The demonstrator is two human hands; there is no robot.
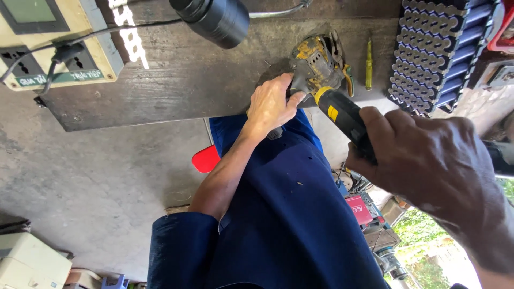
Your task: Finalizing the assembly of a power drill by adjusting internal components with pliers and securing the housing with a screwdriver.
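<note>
Dark counter (160, 91): left hand (271, 104) curled around grinder (321, 75) head, right hand (428, 160) fist-wrapped on its black handle.

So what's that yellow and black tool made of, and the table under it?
The grinder looks like worn metal at its head, yellow paint chipped, with a smooth black plastic handle. The table looks like dark, rough wood, grain showing. The left hand and right hand hold the tool.

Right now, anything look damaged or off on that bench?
The angle grinder held by the left hand and right hand has a badly worn head: yellow paint chipped, grimy. Nothing is spilled on the wooden bench.
</note>
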